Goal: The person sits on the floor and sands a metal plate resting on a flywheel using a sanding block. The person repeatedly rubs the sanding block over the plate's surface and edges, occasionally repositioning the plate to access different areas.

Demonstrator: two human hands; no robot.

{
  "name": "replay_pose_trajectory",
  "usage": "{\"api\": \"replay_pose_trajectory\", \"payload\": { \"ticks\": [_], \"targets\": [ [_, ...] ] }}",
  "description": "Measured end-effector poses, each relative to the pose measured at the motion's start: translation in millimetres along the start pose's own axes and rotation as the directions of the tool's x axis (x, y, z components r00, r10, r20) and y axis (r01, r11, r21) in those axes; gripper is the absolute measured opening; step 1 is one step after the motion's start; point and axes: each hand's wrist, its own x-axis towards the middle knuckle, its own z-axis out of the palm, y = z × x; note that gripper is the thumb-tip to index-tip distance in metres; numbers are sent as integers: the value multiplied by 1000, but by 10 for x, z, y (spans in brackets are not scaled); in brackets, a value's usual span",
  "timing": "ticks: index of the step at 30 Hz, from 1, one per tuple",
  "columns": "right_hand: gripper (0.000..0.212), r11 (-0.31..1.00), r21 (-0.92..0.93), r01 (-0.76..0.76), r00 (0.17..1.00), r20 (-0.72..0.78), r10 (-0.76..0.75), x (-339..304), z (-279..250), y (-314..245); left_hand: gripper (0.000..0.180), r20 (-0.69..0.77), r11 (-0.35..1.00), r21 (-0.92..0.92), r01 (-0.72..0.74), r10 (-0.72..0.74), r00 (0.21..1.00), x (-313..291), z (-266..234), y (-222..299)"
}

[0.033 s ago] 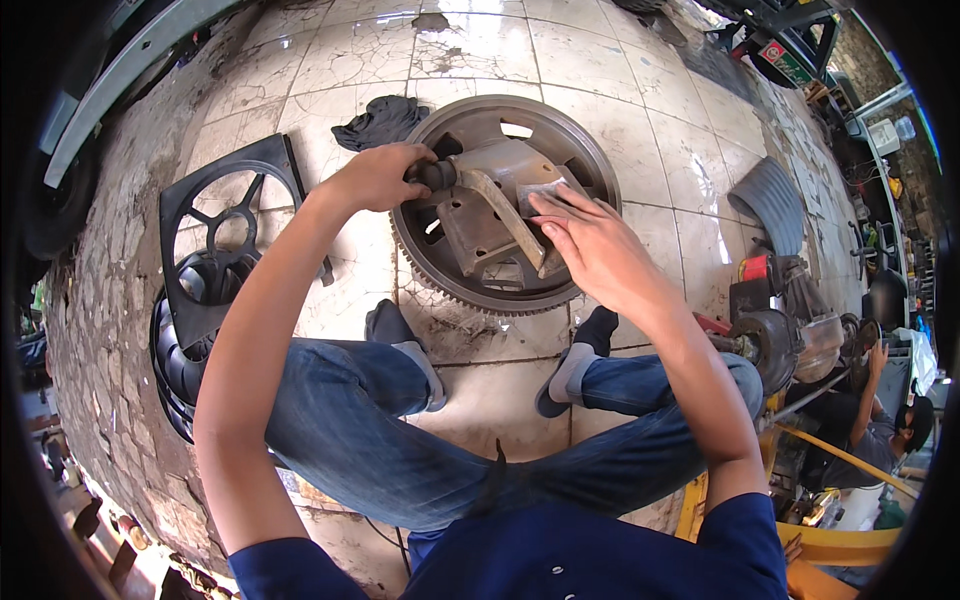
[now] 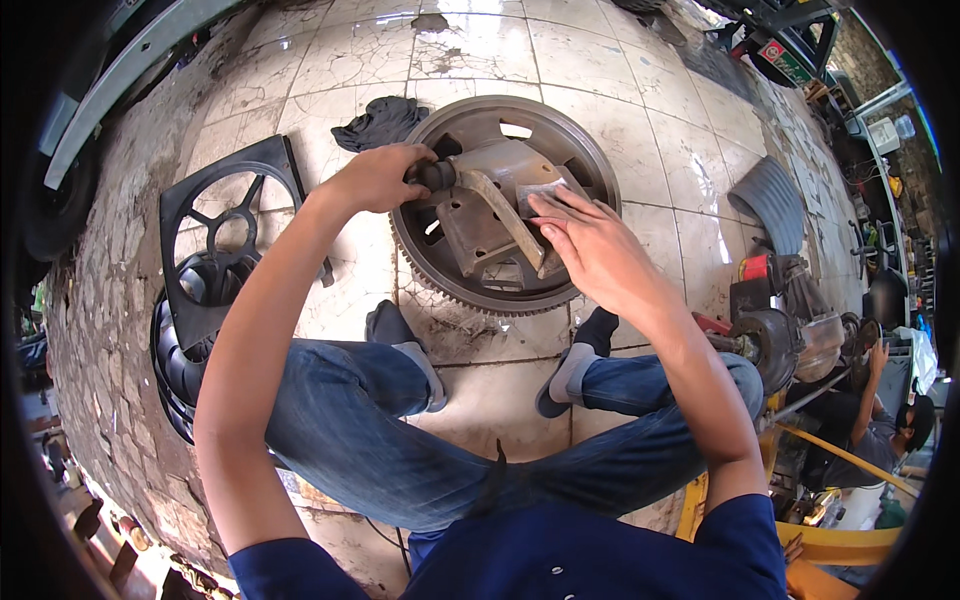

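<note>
A rusty metal bracket (image 2: 485, 228) with a raised rib lies across a large toothed wheel (image 2: 590, 150) on the floor before me. My left hand (image 2: 375, 180) is closed round a dark, round, knob-like part (image 2: 437, 176) at the bracket's left end. With fingers stretched out flat, my right hand (image 2: 595, 245) presses a small grey sheet (image 2: 537, 197), which looks like sandpaper, onto the bracket's face right of the rib. Those fingers partly cover the sheet.
Beside the wheel's upper left lies a crumpled black cloth (image 2: 380, 122). A black fan shroud (image 2: 175, 230) leans at left. To the right are a curved grey ribbed sheet (image 2: 772, 205) and a machine with a red part (image 2: 754, 268). Another person (image 2: 870, 440) works at far right.
</note>
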Motion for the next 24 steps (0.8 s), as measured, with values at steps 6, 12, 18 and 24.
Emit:
{"api": "replay_pose_trajectory", "payload": {
  "ticks": [6, 12, 18, 24],
  "targets": [
    [41, 996, -38, 74, 997, 7, -74, -24, -20, 64, 54, -34, 999, 49, -21, 23, 999, 10, -2, -38],
    [42, 995, -63, 80, 996, -36, -82, 27, 45, 39, 61, -85, 985, 116, -131, 141, 986, 40, 78, -161],
    [43, 994, -105, 29, 998, -56, -35, 62, 75, 67, 66, -129, 983, 75, -170, 179, 975, 44, 87, -84],
    [42, 979, -179, 102, 994, -9, -105, -43, 22, 20, 69, -137, 986, 75, -150, 159, 978, -6, 125, -192]
  ]
}}
